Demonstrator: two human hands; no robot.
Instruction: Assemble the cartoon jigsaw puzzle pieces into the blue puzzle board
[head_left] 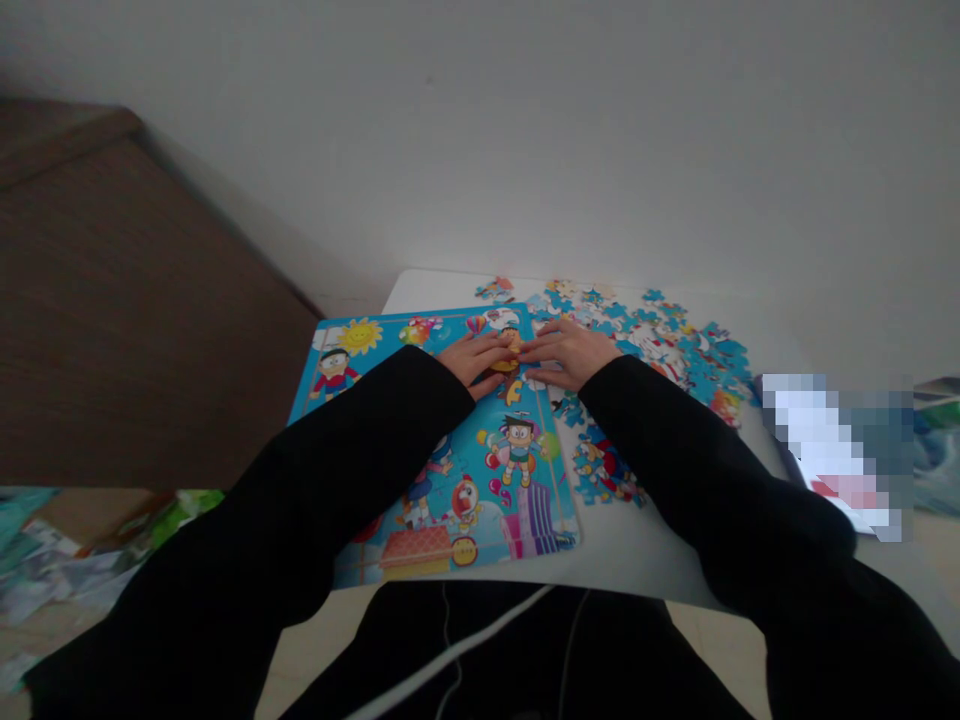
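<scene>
Left hand [474, 362]: loosely open, resting on the puzzle board with fingers pointing right.
Right hand [570, 352]: loosely open, reaching over the board's right edge, close to the left hand's fingertips; too small to tell if touching a piece under the tips.
Puzzle board [469, 440]: blue with cartoon pictures, lying flat on the left part of the white worktop [645, 550].
Loose pieces [701, 362]: spread in a messy heap behind and right of the board.
White cord [480, 637]: hanging in front of the worktop.
</scene>
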